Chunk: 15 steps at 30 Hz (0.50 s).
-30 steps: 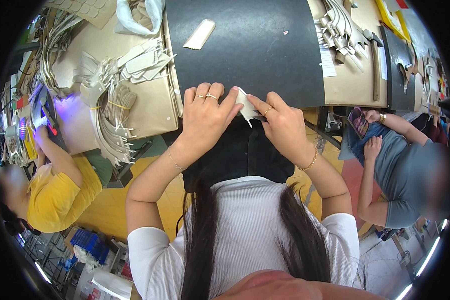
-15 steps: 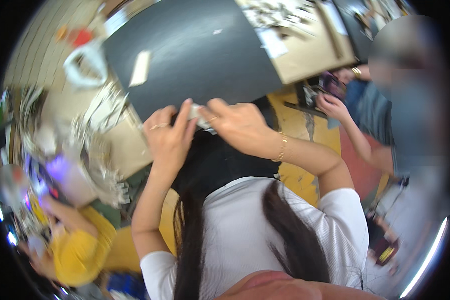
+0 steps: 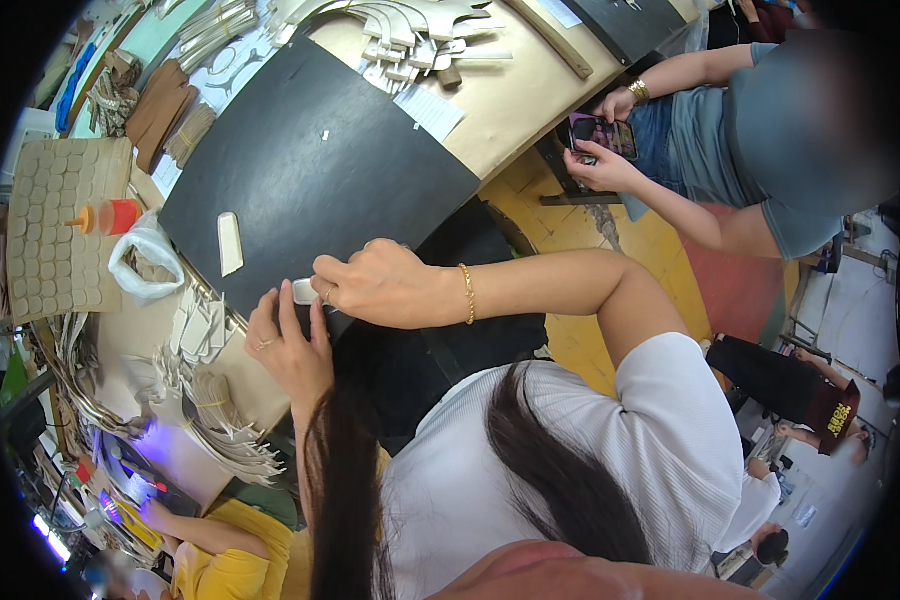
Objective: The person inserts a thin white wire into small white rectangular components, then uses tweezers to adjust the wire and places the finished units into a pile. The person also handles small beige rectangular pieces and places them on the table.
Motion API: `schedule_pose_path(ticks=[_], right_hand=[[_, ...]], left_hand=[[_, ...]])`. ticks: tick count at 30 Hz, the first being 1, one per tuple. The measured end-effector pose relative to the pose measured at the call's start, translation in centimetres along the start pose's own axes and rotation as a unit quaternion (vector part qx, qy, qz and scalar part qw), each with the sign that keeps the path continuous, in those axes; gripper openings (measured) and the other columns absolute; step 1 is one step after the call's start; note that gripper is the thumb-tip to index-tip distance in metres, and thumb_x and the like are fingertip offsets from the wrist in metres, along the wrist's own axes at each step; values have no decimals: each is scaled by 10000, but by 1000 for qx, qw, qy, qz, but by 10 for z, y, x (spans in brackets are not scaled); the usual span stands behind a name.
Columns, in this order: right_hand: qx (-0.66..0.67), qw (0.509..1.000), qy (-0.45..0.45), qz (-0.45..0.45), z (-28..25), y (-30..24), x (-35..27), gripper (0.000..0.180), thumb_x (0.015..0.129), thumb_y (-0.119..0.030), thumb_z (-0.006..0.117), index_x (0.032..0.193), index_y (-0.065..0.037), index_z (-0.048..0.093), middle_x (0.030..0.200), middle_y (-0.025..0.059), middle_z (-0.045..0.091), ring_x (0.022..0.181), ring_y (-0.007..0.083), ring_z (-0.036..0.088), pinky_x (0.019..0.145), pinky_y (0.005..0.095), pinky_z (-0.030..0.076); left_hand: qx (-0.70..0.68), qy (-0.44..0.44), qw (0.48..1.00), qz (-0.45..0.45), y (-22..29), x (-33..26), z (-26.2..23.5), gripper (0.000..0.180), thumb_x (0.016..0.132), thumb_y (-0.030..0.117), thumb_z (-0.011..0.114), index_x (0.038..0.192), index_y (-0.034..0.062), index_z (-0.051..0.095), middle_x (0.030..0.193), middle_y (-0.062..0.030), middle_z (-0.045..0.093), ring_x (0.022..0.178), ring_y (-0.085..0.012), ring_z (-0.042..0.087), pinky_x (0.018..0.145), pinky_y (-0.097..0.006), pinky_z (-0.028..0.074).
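Observation:
A small cream piece with a rounded end [image 3: 305,291] lies at the near edge of the black mat [image 3: 320,190]. My left hand [image 3: 292,345] has its index finger and thumb at the piece's left end and lower side, gripping it. Curled over the other end is my right hand [image 3: 382,285], its fingers pinched together; they hide that part of the piece. A longer cream strip [image 3: 230,243], one end rounded and the other jagged, rests on the mat beyond my left hand. A tiny white scrap [image 3: 325,134] sits farther up the mat.
Left of the mat are a white plastic bag [image 3: 145,262], a red bottle with an orange tip [image 3: 110,217] and bundles of pale strips [image 3: 215,425]. More cut pieces [image 3: 410,40] are piled at the far side. At right, a seated person [image 3: 710,170] holds a phone.
The view has swung, so the mat and table appear turned. My right forearm now reaches more level across to the left, and both hands, with the cream piece, sit lower and farther left in the picture.

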State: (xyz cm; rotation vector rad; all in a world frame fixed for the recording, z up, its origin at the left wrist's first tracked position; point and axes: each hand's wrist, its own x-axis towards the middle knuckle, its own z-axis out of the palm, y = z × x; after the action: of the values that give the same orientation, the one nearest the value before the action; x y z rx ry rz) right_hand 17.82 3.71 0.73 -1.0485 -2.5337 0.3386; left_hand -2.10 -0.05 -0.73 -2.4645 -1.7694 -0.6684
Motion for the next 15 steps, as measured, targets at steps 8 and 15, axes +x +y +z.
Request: schedule_pose_path(ticks=[8,15], right_hand=[[33,999,37,-5,-3,5,0,186,830,-161,675,907,6,703,899,101,578,603,238,677,489,362,530],[38,999,-10,18,-20,9,-12,217,838,-117,659,1035,-30,684,887,84,535,603,215,666,532,341,519]], left_hand=[[-57,-31,996,63,6,-1,-3,531,873,73,753,1365,-1,568,1354,-124,633,1244,-330,582,1017,-468,428],[-16,-40,998,44,10,1,-6,491,893,126,759,1342,13,594,1288,-101,676,1233,-277,594,1015,-438,402]])
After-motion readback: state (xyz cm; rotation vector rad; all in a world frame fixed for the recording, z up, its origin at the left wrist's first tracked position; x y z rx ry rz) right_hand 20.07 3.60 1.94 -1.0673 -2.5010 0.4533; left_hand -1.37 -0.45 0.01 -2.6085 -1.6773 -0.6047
